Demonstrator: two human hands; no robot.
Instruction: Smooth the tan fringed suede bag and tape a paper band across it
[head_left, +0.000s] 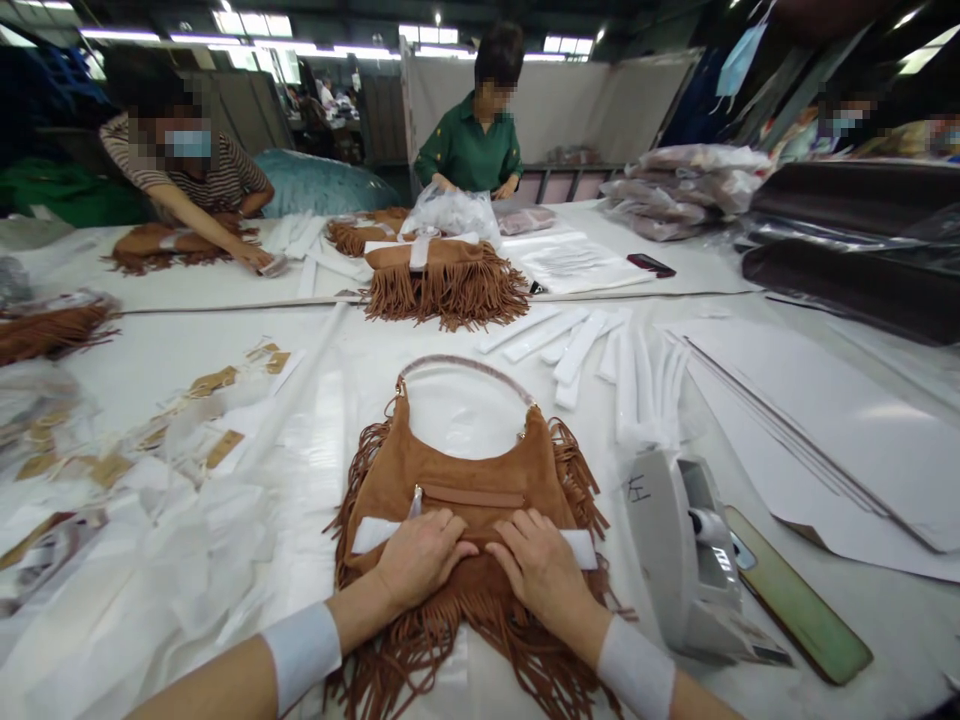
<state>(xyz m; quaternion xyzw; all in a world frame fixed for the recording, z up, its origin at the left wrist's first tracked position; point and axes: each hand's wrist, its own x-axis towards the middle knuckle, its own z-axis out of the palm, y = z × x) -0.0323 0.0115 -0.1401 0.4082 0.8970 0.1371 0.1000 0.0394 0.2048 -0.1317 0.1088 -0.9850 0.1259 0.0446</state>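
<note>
A brown suede handbag point(480, 475) with long fringe lies flat in front of me, its wrapped handle point(469, 362) pointing away. Across its lower body runs a white padding strip point(375, 535), which shows at both sides while its middle is hidden. My left hand point(424, 560) grips the bag's lower part left of centre, fingers curled over the strip's line below the zip. Mirroring it, my right hand point(544, 565) holds the same edge on the right, the thumbs close together. Fringe hangs towards me beneath both hands.
To the right are a tape dispenser point(675, 550), a green phone point(806, 600) and white sheets point(825, 430). White strips point(574, 340) lie beyond the bag. Paper tags point(217, 380) and tissue point(172, 560) spread leftward. Two people work across the table near another fringed bag point(442, 280).
</note>
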